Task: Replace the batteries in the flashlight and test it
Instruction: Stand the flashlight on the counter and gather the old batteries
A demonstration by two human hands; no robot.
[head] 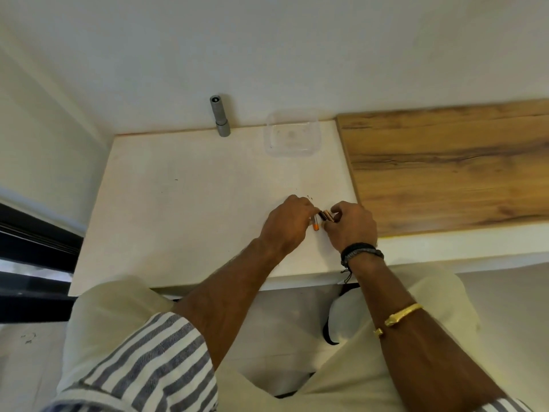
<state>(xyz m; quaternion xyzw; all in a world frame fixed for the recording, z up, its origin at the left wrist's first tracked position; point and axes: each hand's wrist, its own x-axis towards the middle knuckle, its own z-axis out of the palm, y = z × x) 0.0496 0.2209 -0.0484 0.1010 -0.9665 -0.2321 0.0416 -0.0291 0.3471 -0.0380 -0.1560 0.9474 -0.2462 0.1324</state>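
Observation:
A grey flashlight [220, 115] stands upright at the back of the white table [184, 203], against the wall. Both hands meet low over the table near its right side. My left hand [286, 224] pinches a battery with an orange end [315, 225]. My right hand [352, 226] pinches a dark, copper-topped battery [326, 216] right next to it. The two batteries touch or nearly touch between the fingertips. Fingers hide most of each battery.
An empty clear plastic container [292, 135] sits at the back of the table, right of the flashlight. A wooden board [451, 165] adjoins the table on the right. A dark window frame [32, 242] lies to the left. My knees are under the table's front edge.

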